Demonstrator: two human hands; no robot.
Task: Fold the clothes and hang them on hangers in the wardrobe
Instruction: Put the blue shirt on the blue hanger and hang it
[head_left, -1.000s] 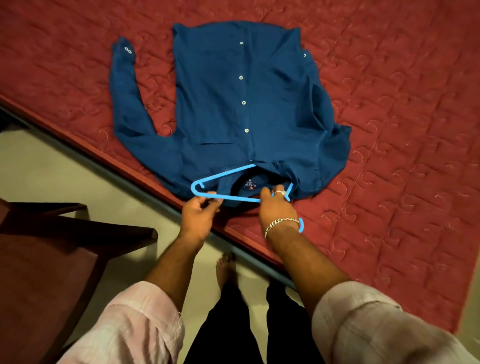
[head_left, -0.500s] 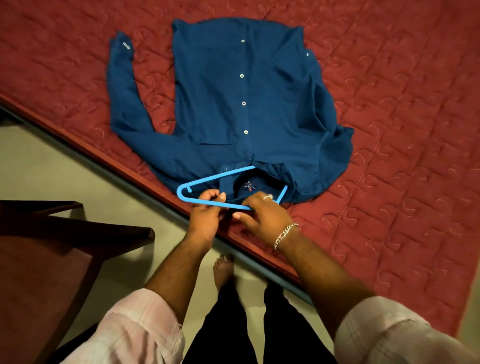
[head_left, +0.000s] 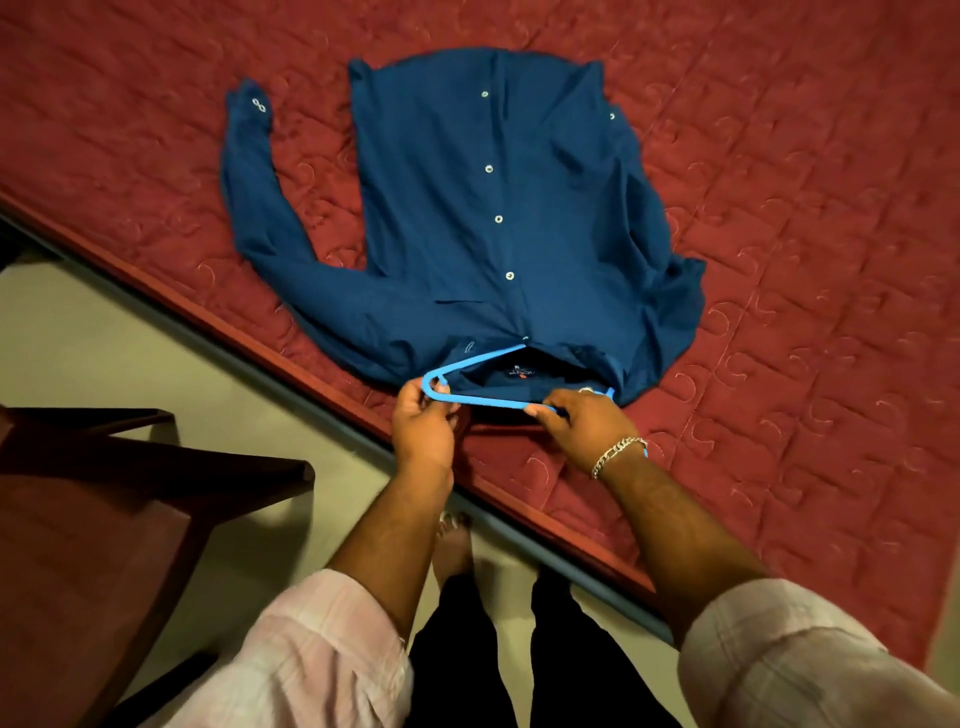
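blue shirt (head_left: 483, 218) flat on red bed (head_left: 805, 208), collar near | left hand (head_left: 418, 423) fingers grip light-blue hanger (head_left: 480, 400) end | right hand (head_left: 584, 421) fingers pinch its bar at collar

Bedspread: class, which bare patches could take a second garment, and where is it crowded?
Bare bedspread lies right of the blue shirt, and left of its spread sleeve. Crowded at the collar, where the left hand and right hand grip the hanger.
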